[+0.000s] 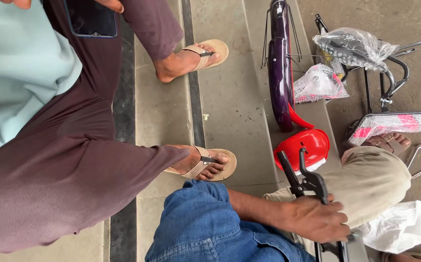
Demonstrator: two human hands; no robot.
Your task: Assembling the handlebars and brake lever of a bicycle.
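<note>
Own hands barely in frame: fingertips (112, 5) at top edge on a dark phone (90, 18), grip unclear, can't tell which hand. Phone sits over maroon trousers (65, 165). Co-worker's hand (314, 219) clamps black bicycle part (311, 183) by red mudguard (307, 145).

Dark phone screen (90, 18) top left; clear plastic-wrapped parts (353, 46) right
</note>
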